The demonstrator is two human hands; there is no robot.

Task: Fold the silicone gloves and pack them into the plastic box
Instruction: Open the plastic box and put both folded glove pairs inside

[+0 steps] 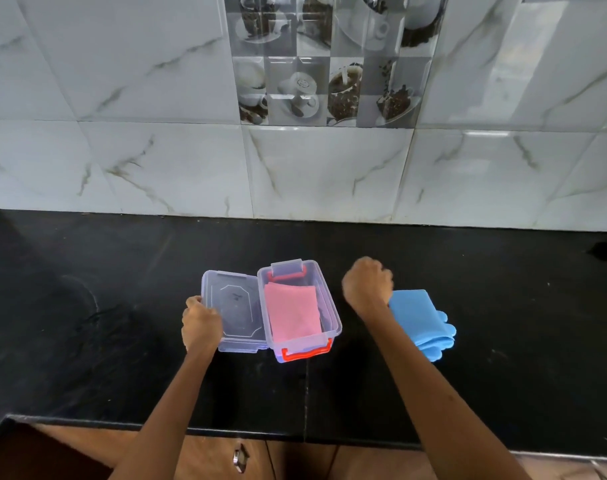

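Packing is half done: the clear plastic box (300, 306) stands open on the black counter (122, 306), red latches at its near and far ends, with the folded pink glove (291, 315) lying flat inside. Its lid (234, 308) lies upturned just beside the box on your left, touching or nearly touching its wall. Your left hand (200, 323) is curled over the lid's near-left corner and appears to grip its edge. Your right hand (366, 284) hovers closed in a loose fist between the box and the folded blue gloves (421, 323); it holds nothing that shows, though whether the fingertips touch the blue stack behind the wrist cannot be told. That stack rests on the counter just right of the box, folded in layers with its fingertips pointing away to the right.

Judged from this layout, the step in hand is the transfer of the blue stack. The next move calls for you to open the right hand, pinch the stack across all its layers so the fold does not spring apart, lift it over the box wall and lay it on the pink glove. Silicone is likely to be springy, so press it down before bringing the lid across.
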